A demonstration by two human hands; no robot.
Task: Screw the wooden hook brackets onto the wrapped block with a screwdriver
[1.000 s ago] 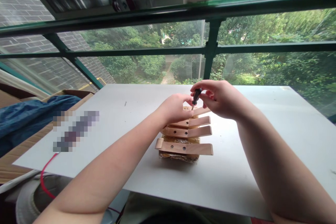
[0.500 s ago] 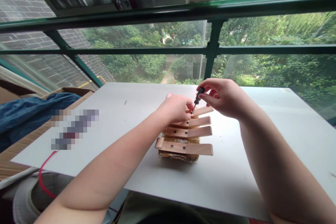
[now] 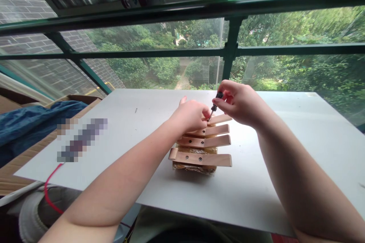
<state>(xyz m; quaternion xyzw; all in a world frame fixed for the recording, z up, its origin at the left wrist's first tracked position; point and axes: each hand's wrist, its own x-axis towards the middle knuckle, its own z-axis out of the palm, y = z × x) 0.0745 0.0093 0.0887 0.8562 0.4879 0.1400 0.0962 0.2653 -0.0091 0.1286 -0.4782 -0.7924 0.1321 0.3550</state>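
Note:
My right hand point(image 3: 238, 100) is closed around the black handle of a screwdriver point(image 3: 218, 100). The shaft slants down to the farthest wooden hook point(image 3: 221, 119), its tip beside my left fingers. My left hand point(image 3: 194, 114) is closed over the left part of that same hook, hiding it; a screw under the tip is hard to make out. Nearer me, more wooden hooks lie in a row, one point(image 3: 203, 141) and the closest point(image 3: 202, 157) each showing two screws. They rest on a block wrapped in brown tape point(image 3: 195, 169).
The white table point(image 3: 251, 197) carries the block. A small screw point(image 3: 136, 110) lies at its left rear. A blurred-out object with a red cable point(image 3: 47, 186) is at the left edge, near a cardboard box point(image 3: 54, 133) holding blue cloth point(image 3: 37, 119). Green railing point(image 3: 182, 51) runs behind.
The view has shifted slightly. My right hand still grips the screwdriver, its fingers turned a little on the handle. My left hand stays on the far hook.

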